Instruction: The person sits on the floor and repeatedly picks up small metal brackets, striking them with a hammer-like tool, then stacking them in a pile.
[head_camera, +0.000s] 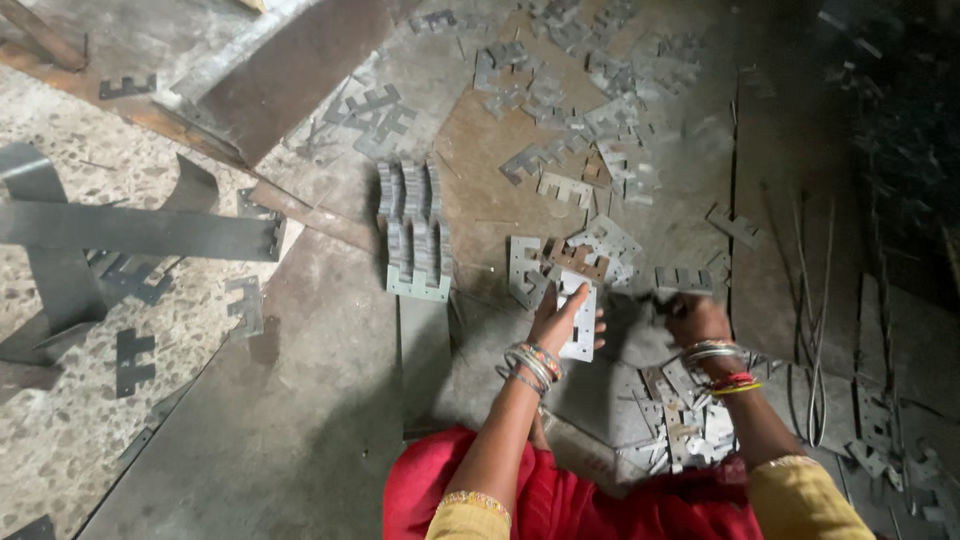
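My left hand (562, 312) holds a flat grey E-shaped metal plate (581, 330) just above the floor, bangles on its wrist. My right hand (694, 317) reaches down onto loose E-shaped plates (684, 279) to the right; it is blurred and dark, so its grip is unclear. A neat stack of E-shaped plates (416, 235) stands in rows to the left of my left hand. Near my right forearm lies a small pile of similar plates (684, 420).
Several E-shaped plates (590, 100) lie scattered over the metal sheet floor (300, 400) ahead. Long metal strips (140, 232) lie on the speckled floor at the left. Thin rods (815, 330) lie on the right. A red garment (600, 500) covers my lap.
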